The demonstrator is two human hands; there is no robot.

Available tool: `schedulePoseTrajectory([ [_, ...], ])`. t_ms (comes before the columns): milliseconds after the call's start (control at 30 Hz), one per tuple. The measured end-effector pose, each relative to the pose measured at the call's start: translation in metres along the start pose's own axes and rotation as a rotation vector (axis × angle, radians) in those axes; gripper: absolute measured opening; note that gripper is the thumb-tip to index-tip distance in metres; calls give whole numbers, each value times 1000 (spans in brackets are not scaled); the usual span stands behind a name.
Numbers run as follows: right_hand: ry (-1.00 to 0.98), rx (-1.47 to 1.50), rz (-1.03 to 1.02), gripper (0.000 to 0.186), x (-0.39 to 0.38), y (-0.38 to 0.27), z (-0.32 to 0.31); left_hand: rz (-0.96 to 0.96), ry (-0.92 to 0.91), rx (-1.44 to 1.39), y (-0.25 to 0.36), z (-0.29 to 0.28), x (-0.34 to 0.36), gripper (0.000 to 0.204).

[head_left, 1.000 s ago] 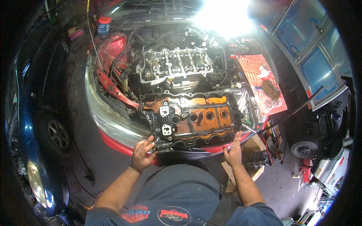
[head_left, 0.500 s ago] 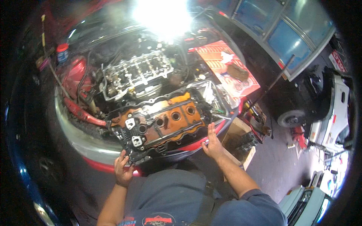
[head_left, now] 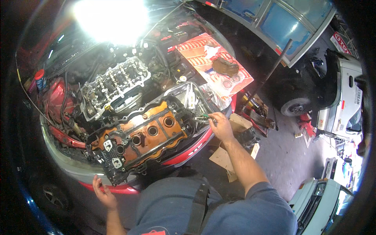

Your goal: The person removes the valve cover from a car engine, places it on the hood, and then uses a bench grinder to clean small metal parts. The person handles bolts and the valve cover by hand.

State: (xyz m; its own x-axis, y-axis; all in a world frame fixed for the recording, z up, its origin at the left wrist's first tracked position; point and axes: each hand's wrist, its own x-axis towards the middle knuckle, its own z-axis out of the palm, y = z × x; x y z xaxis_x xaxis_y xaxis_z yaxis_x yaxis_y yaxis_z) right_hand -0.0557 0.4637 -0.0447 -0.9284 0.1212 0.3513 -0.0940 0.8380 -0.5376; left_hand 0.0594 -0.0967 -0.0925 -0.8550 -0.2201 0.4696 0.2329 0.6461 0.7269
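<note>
Far up and left of the left hand [head_left: 105, 194], a red-lidded tub [head_left: 39, 80] is seen, its label too blurred to be read. The left hand is held loosely spread with nothing gripped, just beside the near-left corner of the valve cover [head_left: 156, 143]. Between the hands, the cover is laid orange inner side up across the car's front. Beyond it, the cylinder head [head_left: 113, 84] is exposed; whatever stands behind the lamp's glare [head_left: 111, 19] is hidden. Between the forearms, the shirt print [head_left: 154, 232] is cut off. Half a second earlier, both hands are seen at the cover's ends; now the right hand [head_left: 222, 127] is brought to a tool tray [head_left: 184, 86], fingertips at a small green item [head_left: 203, 116]. Whether it is gripped cannot be told. Past that hand, white printing is borne by a red sheet [head_left: 192, 58], partly covered by a brown pad [head_left: 225, 67]. Farther right, lettering is shown on a white vehicle [head_left: 344, 82].
</note>
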Motion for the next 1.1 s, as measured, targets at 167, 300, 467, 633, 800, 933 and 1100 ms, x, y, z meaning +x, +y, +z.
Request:
schedulePoseTrajectory([
  [167,-298,-278,-99,21,53,34,26,-266,203,198,-12,-6,-6,30],
  [300,-502,-314,-153,22,85,46,35,-348,352,108,-5,-22,-23,29],
  [467,-478,-217,-125,23,106,50,10,-417,455,166,11,-47,-50,28],
  [633,-380,-41,72,14,100,38,-31,-428,471,175,-14,-65,-48,23],
  [800,-175,205,356,18,57,-16,-47,-342,336,55,-63,-93,-3,21],
  [933,-121,500,587,19,-10,-144,-37,-264,151,-85,-88,-121,59,23],
  [1100,-475,1044,550,16,-88,-344,39,-137,-117,-208,-72,-131,136,25],
])
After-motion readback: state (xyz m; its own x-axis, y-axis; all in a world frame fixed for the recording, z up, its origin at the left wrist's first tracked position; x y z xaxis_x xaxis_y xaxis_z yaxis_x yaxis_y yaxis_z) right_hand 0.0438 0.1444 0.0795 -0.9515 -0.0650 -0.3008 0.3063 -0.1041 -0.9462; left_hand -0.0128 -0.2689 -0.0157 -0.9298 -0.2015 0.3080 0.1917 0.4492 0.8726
